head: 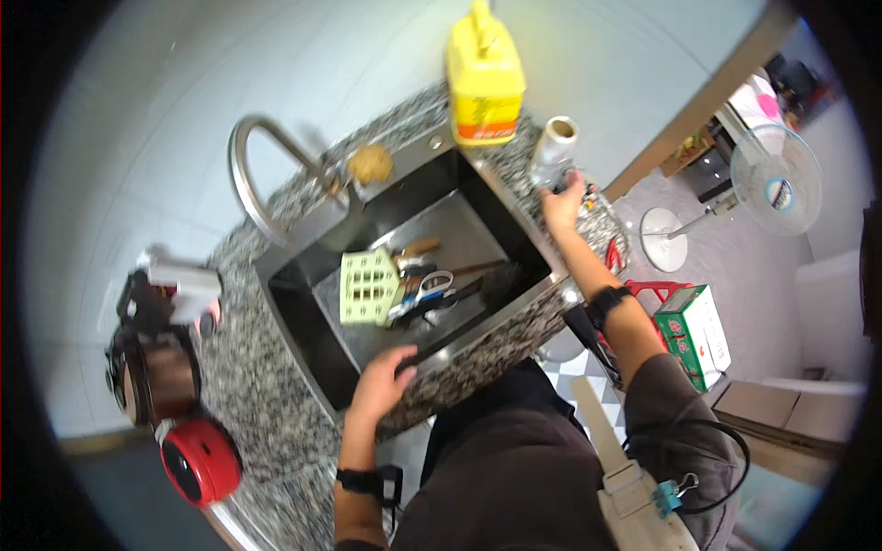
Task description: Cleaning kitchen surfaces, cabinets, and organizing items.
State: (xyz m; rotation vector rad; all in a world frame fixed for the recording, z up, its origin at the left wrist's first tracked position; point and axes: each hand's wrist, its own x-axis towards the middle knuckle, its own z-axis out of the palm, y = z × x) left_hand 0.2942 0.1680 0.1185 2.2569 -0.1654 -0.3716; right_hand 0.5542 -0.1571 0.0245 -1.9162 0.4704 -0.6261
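A stainless steel sink (493, 172) is set in a speckled granite countertop (258, 358). Inside it, a pale green utensil caddy (353, 303) lies tipped over. White-handled scissors (437, 281), a wooden-handled utensil (420, 246) and several other utensils spread out from it. My left hand (379, 386) hovers at the sink's near left edge, its fingers apart and nothing in it. My right hand (563, 206) is on the counter right of the sink, at the base of a roll of clear plastic film or bags (555, 141). Whether its fingers grip the roll is unclear.
A curved faucet (241, 165) rises behind the sink, beside a yellow-brown sponge (371, 164). A yellow jug (486, 82) stands at the back corner. Red peppers (613, 255) lie right. A red appliance (201, 461) sits left. A floor fan (777, 182) and green-white carton (692, 337) are right.
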